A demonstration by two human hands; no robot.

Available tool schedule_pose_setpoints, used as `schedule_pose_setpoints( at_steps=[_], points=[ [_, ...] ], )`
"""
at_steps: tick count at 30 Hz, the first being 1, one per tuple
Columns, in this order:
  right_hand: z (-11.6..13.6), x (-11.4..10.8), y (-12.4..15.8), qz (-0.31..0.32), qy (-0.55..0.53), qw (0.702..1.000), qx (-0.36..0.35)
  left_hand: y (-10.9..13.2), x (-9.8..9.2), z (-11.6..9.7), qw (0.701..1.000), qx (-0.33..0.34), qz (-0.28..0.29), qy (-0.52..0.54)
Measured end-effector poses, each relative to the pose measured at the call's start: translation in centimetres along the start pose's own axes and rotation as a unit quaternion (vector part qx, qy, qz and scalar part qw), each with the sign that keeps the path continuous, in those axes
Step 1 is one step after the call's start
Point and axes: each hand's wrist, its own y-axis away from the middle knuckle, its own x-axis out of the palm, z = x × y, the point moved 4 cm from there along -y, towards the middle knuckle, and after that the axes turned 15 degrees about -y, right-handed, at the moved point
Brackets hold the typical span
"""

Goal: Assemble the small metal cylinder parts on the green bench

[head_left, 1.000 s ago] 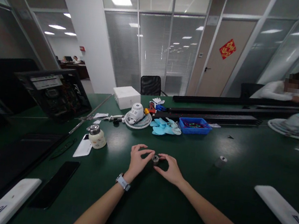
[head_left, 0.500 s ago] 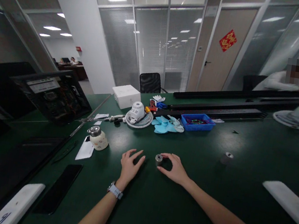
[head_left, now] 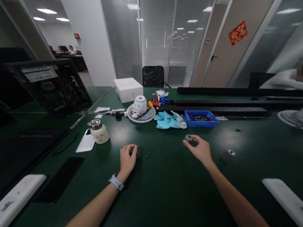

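My right hand pinches a small grey metal cylinder between thumb and fingers, off to the right of the table's middle. Thumb and forefinger meet on my left hand; whatever they may hold is too small to make out. A wristwatch with a pale strap is on that wrist. Just right of the left hand, a tiny dark piece lies on the green table. A second metal cylinder stands to the right of my right hand.
Beyond my hands are blue fan blades, a blue tray of small parts, a white fan and a white box. At left stand a cream bottle and a black phone. A person sits far right.
My right hand has moved right and away from me, carrying the metal cylinder. My left hand's spread fingers have closed into a pinch. A tiny dark piece now shows between the hands.
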Motion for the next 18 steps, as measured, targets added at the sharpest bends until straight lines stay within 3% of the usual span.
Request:
schedule_pose_setpoints(
  at_steps=[3,6,13,15,18],
  points=[
    [-4.2,-5.8,-2.6,-0.068,0.147,0.978,0.133,0.0,0.1,-0.1,1.0,0.0,0.004,-0.005],
    [-7.2,-9.4,-3.5,-0.078,0.261,0.936,0.225,0.0,0.1,-0.2,1.0,0.002,0.008,-0.01],
    [-10.0,-10.7,-2.7,-0.029,0.286,0.9,0.329,0.0,0.1,-0.2,1.0,0.005,0.009,-0.016],
    [-9.1,-10.5,-2.5,-0.045,0.293,0.902,0.314,0.0,0.2,-0.1,1.0,0.007,0.01,-0.016],
    [-4.5,-8.8,-1.9,-0.14,0.293,0.936,0.137,0.0,0.2,-0.1,1.0,0.002,0.009,-0.013]
  ],
)
